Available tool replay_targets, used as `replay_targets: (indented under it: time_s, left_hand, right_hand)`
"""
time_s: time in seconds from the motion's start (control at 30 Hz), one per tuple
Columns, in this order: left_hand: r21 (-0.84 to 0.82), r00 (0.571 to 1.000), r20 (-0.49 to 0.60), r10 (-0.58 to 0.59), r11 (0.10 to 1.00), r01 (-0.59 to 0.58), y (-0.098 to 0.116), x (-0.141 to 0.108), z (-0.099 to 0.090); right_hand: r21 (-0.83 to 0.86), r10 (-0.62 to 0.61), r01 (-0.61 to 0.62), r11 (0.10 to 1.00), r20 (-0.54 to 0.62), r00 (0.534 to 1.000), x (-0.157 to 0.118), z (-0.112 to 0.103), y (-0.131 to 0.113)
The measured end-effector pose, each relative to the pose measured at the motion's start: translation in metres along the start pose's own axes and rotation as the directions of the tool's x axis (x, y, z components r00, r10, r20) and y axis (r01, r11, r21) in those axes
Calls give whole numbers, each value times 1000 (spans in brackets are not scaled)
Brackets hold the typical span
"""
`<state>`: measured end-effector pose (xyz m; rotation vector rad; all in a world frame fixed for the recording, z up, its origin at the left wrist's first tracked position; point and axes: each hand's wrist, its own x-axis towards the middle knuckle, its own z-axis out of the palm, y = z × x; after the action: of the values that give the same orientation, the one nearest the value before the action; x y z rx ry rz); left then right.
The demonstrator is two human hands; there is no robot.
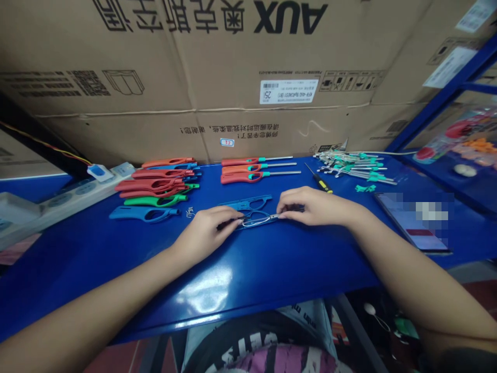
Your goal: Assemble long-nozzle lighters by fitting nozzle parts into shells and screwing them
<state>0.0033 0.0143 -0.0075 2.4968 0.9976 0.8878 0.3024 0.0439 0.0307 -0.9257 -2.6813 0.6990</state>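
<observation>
In the head view, an open blue lighter casing half (254, 224) lies low over the table between my hands, with a white wire (251, 223) looped along it. My left hand (212, 228) pinches its rear end, the fingertips closed near the wire. My right hand (310, 206) is closed at its front end, beside a small metal piece; my fingers partly hide what they grip. Just behind lies a second blue casing half (258, 201). Small metal bits (190, 212) rest left of my left hand.
Coloured lighter casings (155, 181) are stacked left, beside a power strip (77, 191). Three lighters with rods (243, 177) lie behind. To the right are green-collared metal rods with wires (357, 165), a screwdriver (321, 182) and a phone (411, 223). A cardboard box (155, 124) stands behind the table.
</observation>
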Motion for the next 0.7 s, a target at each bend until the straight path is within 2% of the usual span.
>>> replay_targets:
  time_s: [0.33, 0.7]
  left_hand:
    - [8, 999, 46, 16, 1000, -16, -2, 0, 2]
    - [-11, 999, 38, 20, 1000, -20, -2, 1, 1]
  right_hand:
    - [-4, -6, 6, 1000, 20, 1000, 1, 3, -4]
    - [-2, 18, -18, 1000, 65, 998, -1, -2, -11]
